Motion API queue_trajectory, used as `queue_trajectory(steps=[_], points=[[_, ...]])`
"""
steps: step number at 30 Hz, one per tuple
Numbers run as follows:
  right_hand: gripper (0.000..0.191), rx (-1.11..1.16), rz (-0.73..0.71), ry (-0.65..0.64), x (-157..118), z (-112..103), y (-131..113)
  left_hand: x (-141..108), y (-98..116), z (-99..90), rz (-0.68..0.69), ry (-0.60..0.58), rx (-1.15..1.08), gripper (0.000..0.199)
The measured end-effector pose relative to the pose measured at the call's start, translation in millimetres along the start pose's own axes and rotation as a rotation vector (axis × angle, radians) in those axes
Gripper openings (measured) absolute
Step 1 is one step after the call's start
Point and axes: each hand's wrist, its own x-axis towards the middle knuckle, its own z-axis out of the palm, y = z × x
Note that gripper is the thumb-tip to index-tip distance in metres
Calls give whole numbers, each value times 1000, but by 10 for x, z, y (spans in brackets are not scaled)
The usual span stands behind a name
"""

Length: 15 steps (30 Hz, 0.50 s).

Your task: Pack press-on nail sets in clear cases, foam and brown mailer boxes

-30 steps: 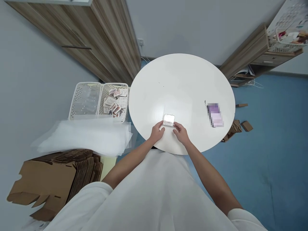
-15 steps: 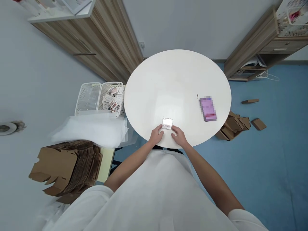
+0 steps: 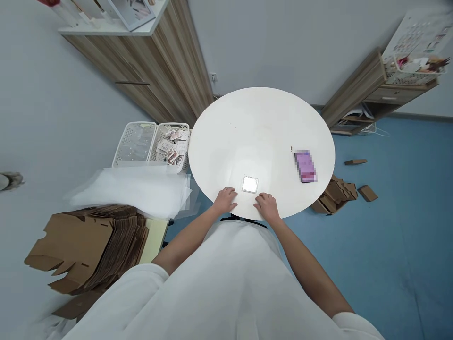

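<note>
Glossy table (image 3: 262, 115), 1 squarish case (image 3: 250, 184).

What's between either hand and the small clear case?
Nothing visible. The small clear case lies on the white table, between and just beyond the left hand and right hand.

Grey walls (image 3: 269, 47), blue floor (image 3: 371, 264), white table (image 3: 262, 111) (glossy and round-edged), wood-grain cabinet (image 3: 177, 61) to the left.

This seems a small packing room: over there, flattened cardboard (image 3: 72, 245) is stacked beside milky sheets (image 3: 129, 191), a basket (image 3: 172, 124) of printed cards (image 3: 165, 145) adjoins a bare-topped round tabletop's edge, and brown cartons (image 3: 332, 196) lie on the blue floor (image 3: 375, 264).
</note>
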Motion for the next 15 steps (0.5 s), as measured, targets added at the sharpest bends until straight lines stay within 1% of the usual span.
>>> queue_trajectory(steps=[4, 7, 10, 12, 15], points=[[20, -64, 30, 33, 73, -16, -67, 14, -16, -15, 53, 8, 72, 37], [22, -11, 65, 3, 54, -51, -99, 15, -28, -14, 93, 23, 129, 35], [24, 71, 71, -52, -39, -87, -130, -14, -50, -11, 151, 35, 176, 26], [24, 89, 80, -63, -137, -98, -157, -47, -64, -8, 180, 32, 181, 19], [21, 51, 80, -22, -299, -94, -188, -96, -86, -5, 199, 12, 130, 23]])
